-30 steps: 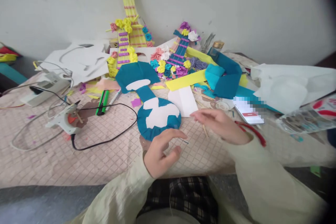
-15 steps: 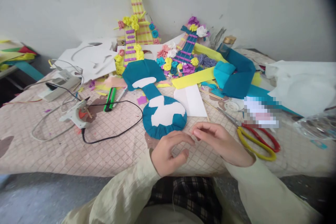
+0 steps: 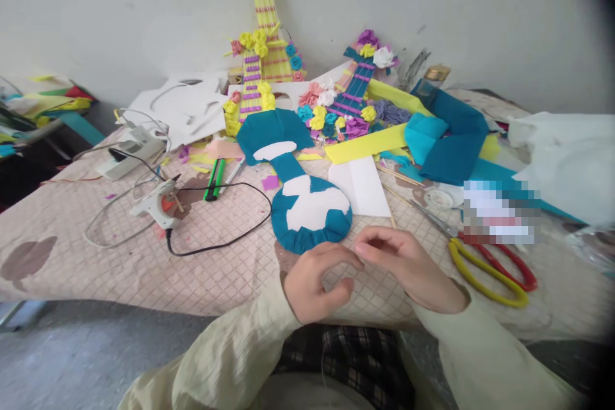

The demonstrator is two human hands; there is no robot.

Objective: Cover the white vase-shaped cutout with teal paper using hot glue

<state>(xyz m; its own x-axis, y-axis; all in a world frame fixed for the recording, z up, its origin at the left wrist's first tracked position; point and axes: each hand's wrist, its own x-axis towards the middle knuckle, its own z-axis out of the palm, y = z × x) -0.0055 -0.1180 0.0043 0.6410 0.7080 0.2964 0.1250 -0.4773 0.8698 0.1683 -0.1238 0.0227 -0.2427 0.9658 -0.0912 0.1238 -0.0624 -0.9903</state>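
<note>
My left hand (image 3: 319, 282) is in front of the teal-and-white guitar-shaped cutout (image 3: 314, 208), its fingers curved and its thumb apart, with nothing visible in it. To its right, my right hand (image 3: 408, 266) has the thumb and fingertips pinched together. Whatever may be between those tips is too small to make out. The fingertips of both hands nearly meet. Teal crepe paper wraps the cutout's rim, neck and wide head, leaving white patches bare. Right of my right hand lie scissors (image 3: 487, 272) with one yellow and one red handle.
A hot glue gun (image 3: 158, 205) with a looping black cord lies left, near a power strip (image 3: 129, 154). A green utility knife (image 3: 214, 180) rests behind the cord. Flower-decorated paper guitars (image 3: 353, 86) lean by the wall. Teal crepe paper (image 3: 454, 141) lies at right.
The view has turned slightly left, so the table's things appear farther right. Both hands keep nearly the same pose, close together.
</note>
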